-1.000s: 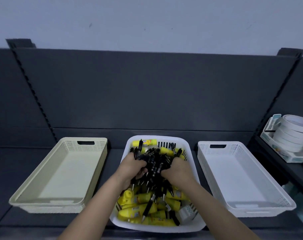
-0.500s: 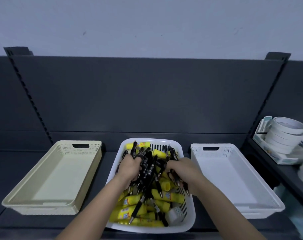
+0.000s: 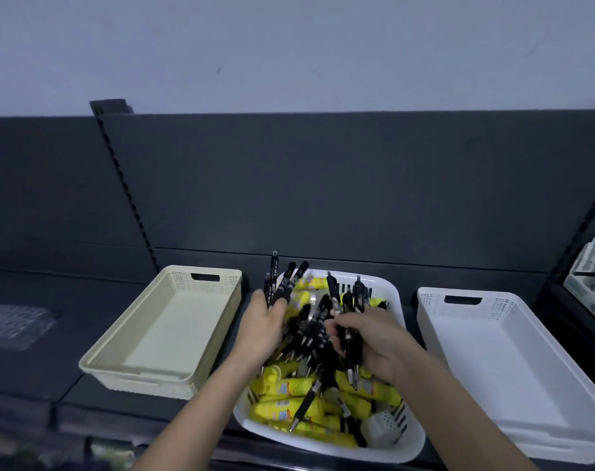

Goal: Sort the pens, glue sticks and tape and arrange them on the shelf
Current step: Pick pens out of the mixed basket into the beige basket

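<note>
Nearest you: your two bare forearms, reaching over the front rim of the white basket [image 3: 326, 448] on the dark shelf [image 3: 95, 392].

In the basket: yellow glue sticks [image 3: 282, 387] lying flat across the bottom, loose black pens [image 3: 304, 407] on top of them.

Your left hand [image 3: 260, 329]: fingers closed around a bundle of black pens [image 3: 282, 283]; the pens stick up past your fingers, ends above the basket's far-left rim.

Your right hand [image 3: 371, 341]: fingers curled tight on a second bundle [image 3: 352, 341]; the tips point down toward the glue sticks, the other ends rise behind your knuckles.

Left of the basket: a cream tray [image 3: 119, 373], standing apart from it. Right: a white tray [image 3: 432, 312], also apart.

Far right edge: a pale box [image 3: 592, 266], contents too blurred to tell.
</note>
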